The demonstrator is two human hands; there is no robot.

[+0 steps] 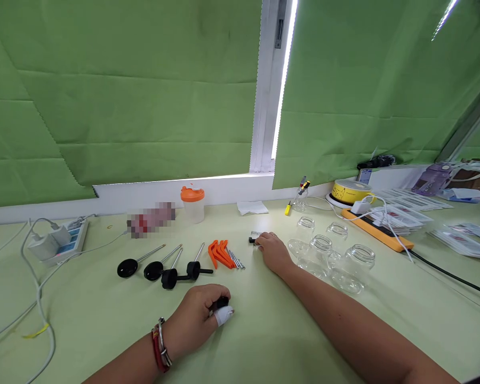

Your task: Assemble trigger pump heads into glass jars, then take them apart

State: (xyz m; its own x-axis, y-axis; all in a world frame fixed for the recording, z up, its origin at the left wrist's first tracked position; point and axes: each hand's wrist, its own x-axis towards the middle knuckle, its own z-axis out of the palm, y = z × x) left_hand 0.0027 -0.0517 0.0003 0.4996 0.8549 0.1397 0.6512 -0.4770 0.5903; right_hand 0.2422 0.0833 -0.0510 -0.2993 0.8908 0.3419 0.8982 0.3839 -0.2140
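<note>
My left hand, its thumb wrapped in white tape, is closed around a small black plastic part near the front of the table; the fingers hide most of it. Further back, my right hand reaches down with curled fingers beside a coil spring and a small black piece; what its fingertips grip is hidden. Between the hands lie orange plastic handles and a few metal screws. To their left are black caps with metal rods and black discs on rods.
Several glass jars stand beside my right forearm. Behind them are screwdrivers in a jar, a yellow round tin and an orange power strip. An orange-lidded cup stands at the back. White cables run along the left.
</note>
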